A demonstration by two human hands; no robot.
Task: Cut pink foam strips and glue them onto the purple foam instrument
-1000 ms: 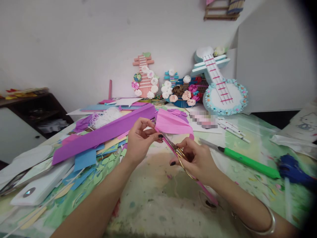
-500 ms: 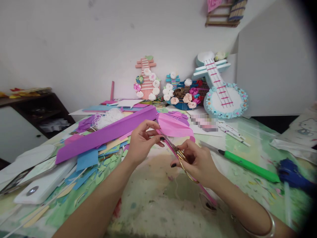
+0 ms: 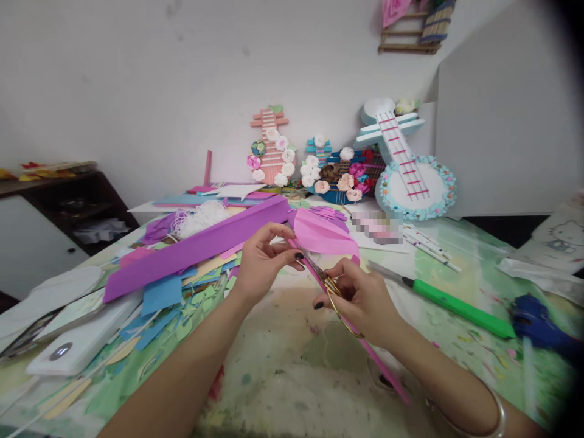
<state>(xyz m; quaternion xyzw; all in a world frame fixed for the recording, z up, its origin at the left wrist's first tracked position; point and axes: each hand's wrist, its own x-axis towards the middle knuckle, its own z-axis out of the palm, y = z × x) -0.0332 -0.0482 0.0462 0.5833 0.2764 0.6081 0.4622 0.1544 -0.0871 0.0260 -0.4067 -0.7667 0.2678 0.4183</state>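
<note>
Pink crepe paper (image 3: 326,234) hangs in front of me over the table, its near edge pinched between the thumb and fingers of my left hand (image 3: 269,258). My right hand (image 3: 360,298) is closed around gold-handled scissors (image 3: 336,298), whose blades point toward my left fingertips and lie along the paper's edge. A narrow pink strip (image 3: 385,368) trails from the blades under my right hand toward the lower right. Whether the blades are fully together is hard to make out.
A long purple crepe paper piece (image 3: 196,252) lies left, over paper scraps (image 3: 162,295) and near white string (image 3: 199,219). To the right are a green-handled knife (image 3: 460,307) and a blue glue gun (image 3: 541,319). Flower-decorated instrument models (image 3: 416,182) lean at the back wall.
The pink strip's loose end reaches a little further to the lower right. My right hand and the scissors have barely shifted; the left hand keeps its pinch.
</note>
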